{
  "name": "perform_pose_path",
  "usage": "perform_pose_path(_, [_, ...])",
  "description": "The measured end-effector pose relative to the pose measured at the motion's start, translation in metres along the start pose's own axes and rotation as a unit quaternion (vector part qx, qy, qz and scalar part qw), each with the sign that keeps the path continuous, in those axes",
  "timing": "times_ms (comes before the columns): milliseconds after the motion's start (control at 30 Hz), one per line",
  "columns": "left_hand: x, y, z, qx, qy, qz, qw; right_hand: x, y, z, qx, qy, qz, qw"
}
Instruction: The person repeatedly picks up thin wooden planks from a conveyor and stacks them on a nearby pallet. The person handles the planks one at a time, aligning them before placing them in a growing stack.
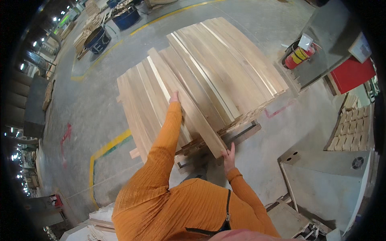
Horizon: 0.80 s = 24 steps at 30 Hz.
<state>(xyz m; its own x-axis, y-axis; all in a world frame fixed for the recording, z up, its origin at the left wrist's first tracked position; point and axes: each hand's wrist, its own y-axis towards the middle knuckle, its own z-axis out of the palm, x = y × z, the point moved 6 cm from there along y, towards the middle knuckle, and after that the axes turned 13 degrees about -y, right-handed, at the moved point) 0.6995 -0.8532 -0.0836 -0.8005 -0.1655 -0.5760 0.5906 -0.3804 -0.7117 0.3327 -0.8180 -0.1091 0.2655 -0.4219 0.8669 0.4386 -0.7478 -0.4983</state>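
Note:
A long, pale wooden board (192, 108) lies slantwise across a large stack of similar boards (233, 60), its near end jutting out past the stack's front edge. My left hand (174, 97) grips the board's left edge partway along, with the arm stretched forward; most of its fingers are hidden. Down at the near end, my right hand (229, 157) holds the corner of the board between thumb and fingers. Both arms wear orange sleeves. Left of the board, the stack sits slightly nearer to me than on the right.
Under the stack, a dark support bar (246, 134) sticks out at the front. Right of it stands a grey metal cabinet (321, 176); a red-and-yellow cylinder (296, 58) is farther back. Blue drums (97, 40) stand at the far left, near a yellow floor line (116, 140).

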Motion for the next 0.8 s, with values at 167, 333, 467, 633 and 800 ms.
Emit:
perform_pose_path(167, [0.01,0.03,0.014,-0.003,0.002,-0.008,1.0,0.006,0.027,0.017,-0.007,0.094,0.034,0.995])
perform_pose_path(333, [0.014,0.046,0.032,0.056,-0.058,-0.062,0.995,0.001,0.037,0.031,-0.036,0.193,0.042,0.98])
perform_pose_path(467, [0.018,0.114,0.062,0.016,0.024,-0.041,0.999,0.005,0.058,0.035,-0.056,0.339,0.078,0.936])
perform_pose_path(633, [0.003,0.164,0.06,0.159,-0.056,0.157,0.973,0.005,0.074,0.035,-0.148,0.487,0.22,0.832])
perform_pose_path(800, [0.007,0.156,0.061,0.117,-0.009,0.148,0.982,0.026,0.112,0.05,-0.133,0.425,0.15,0.883])
